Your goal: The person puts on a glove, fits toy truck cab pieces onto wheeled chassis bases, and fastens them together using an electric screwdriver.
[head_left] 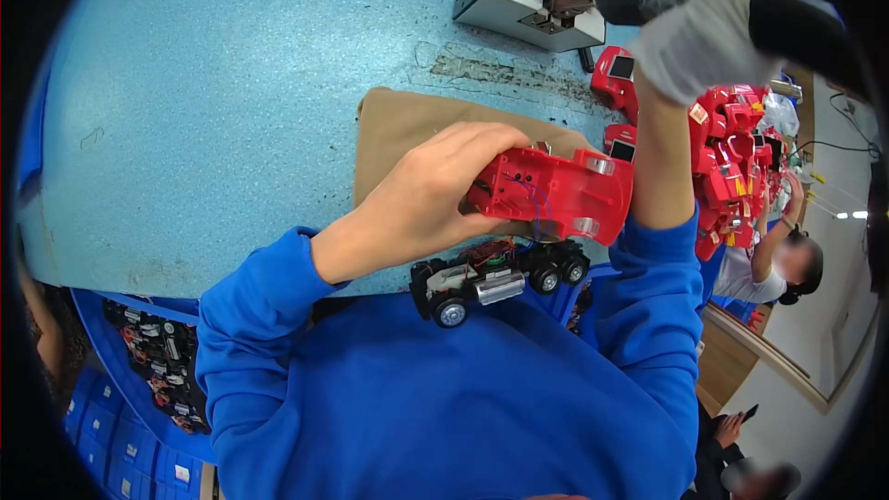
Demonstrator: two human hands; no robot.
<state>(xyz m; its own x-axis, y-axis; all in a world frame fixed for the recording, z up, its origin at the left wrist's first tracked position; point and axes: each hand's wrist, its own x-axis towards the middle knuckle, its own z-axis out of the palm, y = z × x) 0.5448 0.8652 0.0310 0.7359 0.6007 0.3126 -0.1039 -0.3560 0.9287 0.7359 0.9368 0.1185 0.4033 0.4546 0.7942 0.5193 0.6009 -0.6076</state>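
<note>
My left hand (444, 176) grips a red toy truck body (565, 190) by its left end, the hollow inside facing up. Thin blue and red wires run from this shell down to a black truck chassis (500, 280) with silver-hubbed wheels, at the table's near edge against my blue top. At the upper right, my right hand (699, 32), in a grey-white glove, is closed around a thick black electric screwdriver (801, 28). The screwdriver's left end is beside a metal screw feeder (528, 0); its tip cannot be made out.
A brown cloth (389, 134) lies under my left hand on the blue table (213, 130). Several red truck bodies (727, 167) are heaped at right. A blue bin (153, 361) of chassis stands below left. Another person (764, 268) sits at right; one holds a phone (751, 413) below.
</note>
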